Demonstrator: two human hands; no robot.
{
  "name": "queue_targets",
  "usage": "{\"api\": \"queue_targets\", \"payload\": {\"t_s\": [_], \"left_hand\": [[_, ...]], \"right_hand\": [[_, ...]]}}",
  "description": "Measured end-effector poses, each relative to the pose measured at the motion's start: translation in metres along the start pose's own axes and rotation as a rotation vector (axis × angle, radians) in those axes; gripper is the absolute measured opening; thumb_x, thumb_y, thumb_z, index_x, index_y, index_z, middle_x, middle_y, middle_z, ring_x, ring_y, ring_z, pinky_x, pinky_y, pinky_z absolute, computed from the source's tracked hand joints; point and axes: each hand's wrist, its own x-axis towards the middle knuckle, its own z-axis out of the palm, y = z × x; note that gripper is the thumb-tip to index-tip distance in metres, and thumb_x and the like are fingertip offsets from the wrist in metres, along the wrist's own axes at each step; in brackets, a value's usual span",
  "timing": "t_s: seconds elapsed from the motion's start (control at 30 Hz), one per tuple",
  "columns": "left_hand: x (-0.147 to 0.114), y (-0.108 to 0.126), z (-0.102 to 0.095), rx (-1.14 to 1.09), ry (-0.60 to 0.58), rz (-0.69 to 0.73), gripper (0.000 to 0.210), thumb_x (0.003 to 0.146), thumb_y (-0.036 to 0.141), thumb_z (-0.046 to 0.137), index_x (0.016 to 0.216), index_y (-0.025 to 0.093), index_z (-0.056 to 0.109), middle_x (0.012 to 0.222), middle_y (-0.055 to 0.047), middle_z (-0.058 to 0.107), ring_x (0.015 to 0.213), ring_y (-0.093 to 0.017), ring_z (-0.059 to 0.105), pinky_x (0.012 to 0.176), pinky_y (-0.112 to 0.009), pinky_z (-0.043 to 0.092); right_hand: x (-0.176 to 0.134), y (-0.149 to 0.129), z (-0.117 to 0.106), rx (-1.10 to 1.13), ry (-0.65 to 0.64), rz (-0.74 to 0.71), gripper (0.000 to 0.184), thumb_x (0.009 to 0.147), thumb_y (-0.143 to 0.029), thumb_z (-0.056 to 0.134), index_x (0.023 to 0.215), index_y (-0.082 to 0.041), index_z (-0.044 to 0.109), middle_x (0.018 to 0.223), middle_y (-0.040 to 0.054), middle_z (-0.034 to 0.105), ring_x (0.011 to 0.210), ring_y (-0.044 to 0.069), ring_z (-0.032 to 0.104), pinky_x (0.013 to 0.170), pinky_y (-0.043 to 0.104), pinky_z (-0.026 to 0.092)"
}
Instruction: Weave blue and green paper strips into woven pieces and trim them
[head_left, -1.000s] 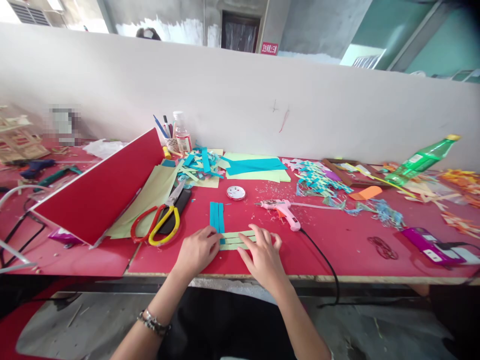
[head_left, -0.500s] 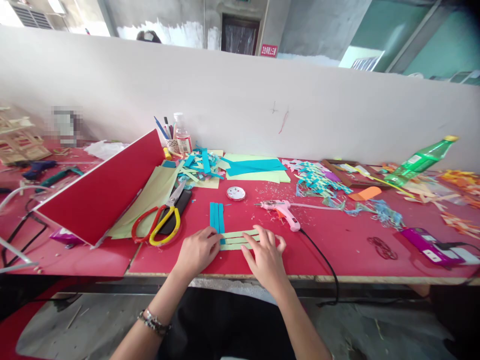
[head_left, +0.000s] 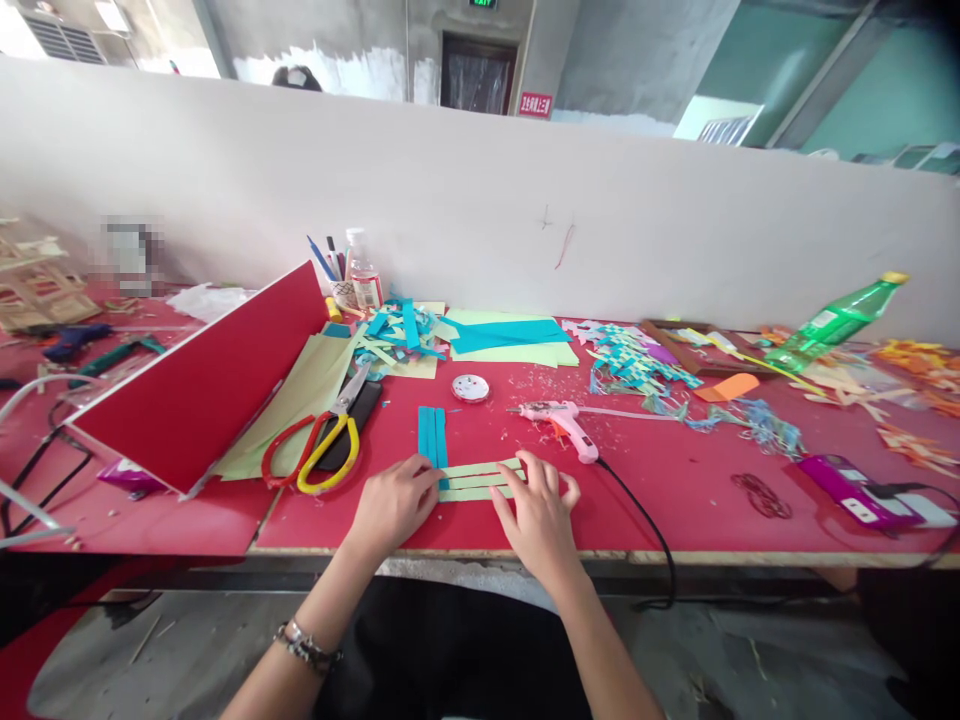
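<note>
Pale yellow-green paper strips (head_left: 472,483) lie side by side on the red tabletop, meeting blue paper strips (head_left: 432,432) at their left end. At that crossing my left hand (head_left: 394,502) presses down, its thumb and fingers closed on the strips' ends. My right hand (head_left: 541,508) rests over the other end with fingers spread and bent, fingertips touching the yellow-green strips. Scissors (head_left: 330,450) with one red and one yellow handle lie left of the hands. To the right is a pink glue gun (head_left: 562,420). The far right strip ends are hidden under my right fingers.
A red board (head_left: 210,380) leans at the left. Paper scraps (head_left: 397,330), a white lid (head_left: 470,388) and a woven blue-green piece (head_left: 637,355) lie farther back. A green bottle (head_left: 840,325) tilts at right, near a purple power strip (head_left: 855,492). The black cord (head_left: 649,520) crosses the table's front edge.
My right hand has shifted slightly right along the yellow-green strips, uncovering a little more of them. My left hand stays at the crossing.
</note>
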Motion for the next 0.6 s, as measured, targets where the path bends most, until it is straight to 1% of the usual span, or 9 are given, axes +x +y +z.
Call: {"api": "queue_targets", "payload": {"t_s": [0.1,0.2,0.27,0.33,0.4,0.5,0.6], "left_hand": [[0.000,0.000,0.001,0.003,0.001,0.003,0.027,0.084,0.023,0.035,0.096,0.025,0.059,0.095,-0.001,0.061,0.077,-0.014,0.060,0.052,-0.020,0.040],[-0.001,0.000,0.002,0.015,0.015,-0.007,0.029,0.084,0.023,0.035,0.105,0.023,0.054,0.096,-0.003,0.062,0.080,-0.015,0.060,0.054,-0.021,0.041],[-0.002,0.000,0.002,0.016,0.023,-0.019,0.031,0.083,0.025,0.036,0.110,0.022,0.050,0.097,-0.004,0.062,0.082,-0.016,0.060,0.056,-0.021,0.043],[-0.003,0.000,0.002,-0.011,0.020,-0.025,0.033,0.083,0.027,0.038,0.114,0.022,0.047,0.097,-0.004,0.062,0.084,-0.017,0.060,0.058,-0.022,0.044],[-0.004,-0.001,0.002,-0.059,0.009,-0.029,0.037,0.081,0.030,0.041,0.117,0.023,0.043,0.099,-0.004,0.062,0.085,-0.017,0.060,0.060,-0.023,0.045],[-0.006,-0.004,0.002,-0.126,-0.004,-0.023,0.041,0.080,0.033,0.044,0.120,0.024,0.039,0.101,-0.004,0.061,0.087,-0.018,0.059,0.065,-0.024,0.047],[-0.007,-0.007,0.004,-0.182,0.008,0.020,0.042,0.079,0.031,0.046,0.120,0.023,0.039,0.102,-0.005,0.060,0.091,-0.019,0.057,0.074,-0.028,0.047]], "right_hand": [[-0.001,0.002,0.000,-0.040,0.022,0.020,0.033,0.085,-0.038,0.039,0.108,-0.022,0.056,0.116,0.0112,0.050,0.102,0.024,0.043,0.088,0.044,0.022],[-0.001,0.005,0.000,-0.052,0.068,0.033,0.033,0.085,-0.036,0.038,0.109,-0.020,0.055,0.116,0.0120,0.051,0.103,0.025,0.044,0.088,0.045,0.022],[-0.002,0.007,0.000,-0.022,0.124,0.033,0.038,0.085,-0.035,0.037,0.117,-0.018,0.049,0.115,0.0129,0.052,0.103,0.025,0.045,0.089,0.044,0.021],[-0.003,0.006,-0.001,0.040,0.157,0.002,0.042,0.086,-0.033,0.035,0.124,-0.016,0.041,0.113,0.0131,0.054,0.104,0.024,0.046,0.090,0.043,0.020],[-0.005,0.004,-0.002,0.116,0.114,-0.080,0.043,0.087,-0.030,0.033,0.128,-0.015,0.034,0.111,0.0123,0.056,0.104,0.023,0.046,0.090,0.042,0.021],[-0.006,-0.003,-0.003,0.188,-0.026,-0.206,0.045,0.088,-0.027,0.031,0.131,-0.016,0.029,0.111,0.0111,0.057,0.101,0.022,0.046,0.087,0.040,0.025],[-0.006,-0.009,-0.004,0.211,-0.111,-0.225,0.047,0.088,-0.026,0.030,0.134,-0.016,0.024,0.107,0.0109,0.059,0.096,0.022,0.047,0.082,0.038,0.029]]}}
